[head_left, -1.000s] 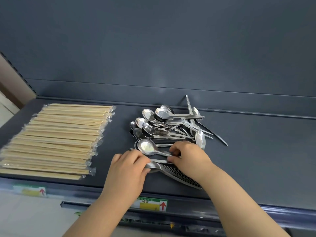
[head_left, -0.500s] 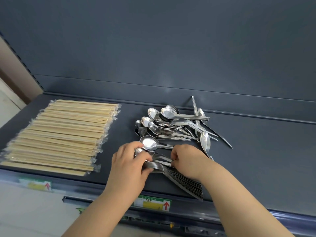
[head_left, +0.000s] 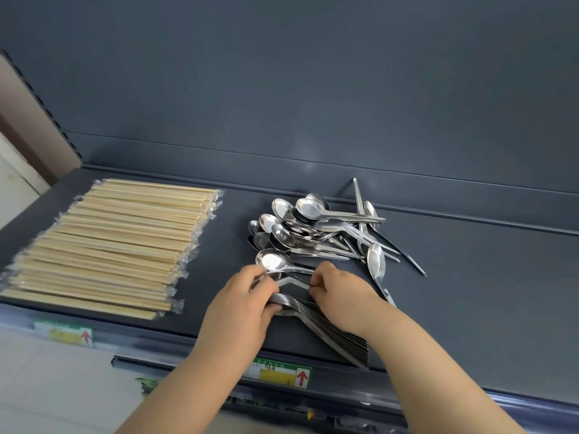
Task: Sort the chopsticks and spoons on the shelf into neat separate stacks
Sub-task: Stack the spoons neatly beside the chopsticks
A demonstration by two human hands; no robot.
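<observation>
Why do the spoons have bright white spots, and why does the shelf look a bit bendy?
Head view: light glares off the shiny spoons, brightest on the nearest loose spoon; the shelf looks slightly bowed, probably because the wide-angle lens bends straight lines; the price label is blurry.

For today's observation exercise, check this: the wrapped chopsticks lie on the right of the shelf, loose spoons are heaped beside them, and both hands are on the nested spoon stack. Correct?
One slip: the head view shows the wrapped chopsticks on the left of the shelf, not the right. The rest stands.
</observation>
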